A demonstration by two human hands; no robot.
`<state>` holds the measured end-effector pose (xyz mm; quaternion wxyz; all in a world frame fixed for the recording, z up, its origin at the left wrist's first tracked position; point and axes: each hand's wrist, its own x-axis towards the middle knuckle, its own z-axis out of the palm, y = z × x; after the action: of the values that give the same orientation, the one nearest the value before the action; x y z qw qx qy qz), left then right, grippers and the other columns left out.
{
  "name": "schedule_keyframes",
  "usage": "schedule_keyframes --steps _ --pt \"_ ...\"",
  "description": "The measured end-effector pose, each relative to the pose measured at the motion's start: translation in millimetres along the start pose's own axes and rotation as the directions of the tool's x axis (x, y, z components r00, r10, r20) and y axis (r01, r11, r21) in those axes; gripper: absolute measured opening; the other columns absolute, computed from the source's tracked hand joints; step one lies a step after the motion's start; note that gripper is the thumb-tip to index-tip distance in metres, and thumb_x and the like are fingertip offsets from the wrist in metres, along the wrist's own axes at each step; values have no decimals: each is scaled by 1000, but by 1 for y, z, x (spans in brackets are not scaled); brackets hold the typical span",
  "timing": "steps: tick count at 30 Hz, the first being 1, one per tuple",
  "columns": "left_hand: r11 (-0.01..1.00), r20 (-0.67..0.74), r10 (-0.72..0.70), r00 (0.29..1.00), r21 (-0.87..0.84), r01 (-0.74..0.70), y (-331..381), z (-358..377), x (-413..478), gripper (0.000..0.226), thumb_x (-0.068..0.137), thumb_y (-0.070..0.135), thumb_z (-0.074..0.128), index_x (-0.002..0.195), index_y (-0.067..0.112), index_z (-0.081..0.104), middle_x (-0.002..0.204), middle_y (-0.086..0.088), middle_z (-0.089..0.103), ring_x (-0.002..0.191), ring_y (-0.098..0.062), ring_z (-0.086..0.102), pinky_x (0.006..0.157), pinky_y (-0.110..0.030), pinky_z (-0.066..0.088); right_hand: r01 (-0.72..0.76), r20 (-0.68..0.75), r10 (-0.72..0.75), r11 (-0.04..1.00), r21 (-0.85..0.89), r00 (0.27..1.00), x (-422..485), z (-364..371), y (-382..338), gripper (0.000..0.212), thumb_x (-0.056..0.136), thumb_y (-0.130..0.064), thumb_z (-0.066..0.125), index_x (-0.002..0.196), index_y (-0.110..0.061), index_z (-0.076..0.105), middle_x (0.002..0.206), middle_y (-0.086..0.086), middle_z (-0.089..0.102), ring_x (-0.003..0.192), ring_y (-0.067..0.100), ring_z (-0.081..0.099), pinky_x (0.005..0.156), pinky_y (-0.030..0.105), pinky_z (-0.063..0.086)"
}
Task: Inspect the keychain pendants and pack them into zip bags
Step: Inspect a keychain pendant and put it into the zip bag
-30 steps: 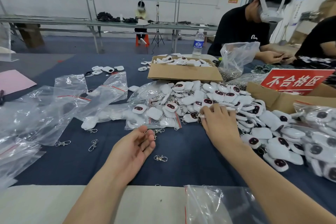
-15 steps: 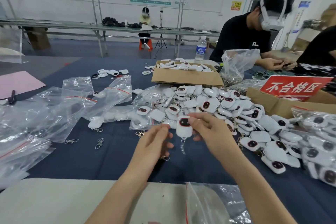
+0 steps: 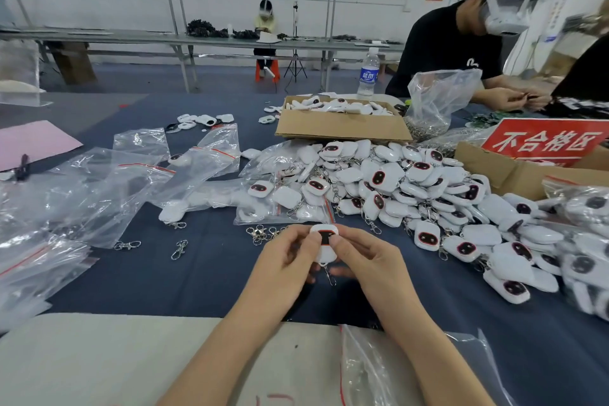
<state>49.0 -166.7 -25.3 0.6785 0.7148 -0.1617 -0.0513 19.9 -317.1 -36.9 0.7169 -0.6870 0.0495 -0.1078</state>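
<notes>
Both grips meet at centre over the blue worktop (image 3: 197, 277). The left grip (image 3: 286, 262) and right grip (image 3: 367, 260) are both clamped on one white pendant (image 3: 324, 242), thumbs on its front and fingers curled behind. The pendant sits upright between them, dark face toward my camera and partly under the thumbs. Its metal clasp (image 3: 330, 277) hangs below, between the two grips; I can't tell if it touches the cloth.

- **Just beyond the left grip:** a cluster of loose clasps (image 3: 260, 234) on the cloth.
- **Beyond both grips:** a filled zip bag (image 3: 283, 204) lying flat.
- **Beyond and right of the right grip:** a big pile of pendants (image 3: 412, 184), spreading far right.
- **Left of the left grip, well apart:** a heap of clear zip bags (image 3: 99, 188) with red strips at the mouths.
- **Near side, beside the right forearm:** another clear bag (image 3: 369, 369).
- **Far beyond the pile:** a cardboard box (image 3: 342, 128) holding more pendants.
- **Far right:** a red sign (image 3: 543, 142).
</notes>
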Motion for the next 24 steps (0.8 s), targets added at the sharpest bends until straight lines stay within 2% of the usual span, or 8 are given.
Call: schedule_keyframes --steps 4,11,16,24 --pt "1000 12 12 1000 11 -12 -3 0 1 14 102 20 57 106 21 70 76 16 68 65 -1 62 61 -17 51 21 26 -21 1000 14 999 1 -2 2 16 94 -23 71 104 -33 78 99 -1 79 92 15 75 81 26 60" --pt "1000 26 -2 1000 21 1 -3 -3 2 17 103 22 56 106 24 72 74 17 69 63 0 61 59 -14 50 27 35 -28 999 26 999 0 -2 1 16 94 -27 71 105 -36 78 101 -4 79 92 16 75 80 22 59" --pt "1000 42 0 999 20 -1 -2 -4 1 18 103 22 56 108 25 74 77 17 69 65 1 62 59 -14 50 25 24 -26 999 25 999 -1 -2 2 16 93 -27 71 107 -31 78 100 -3 79 92 16 75 83 27 60" --pt "1000 58 11 998 11 -12 -3 -5 0 20 102 25 57 109 27 75 81 18 70 70 2 63 63 -16 52 51 -8 -50 998 28 999 -2 -1 1 15 94 -23 70 102 -32 79 96 -3 79 91 14 75 77 22 60"
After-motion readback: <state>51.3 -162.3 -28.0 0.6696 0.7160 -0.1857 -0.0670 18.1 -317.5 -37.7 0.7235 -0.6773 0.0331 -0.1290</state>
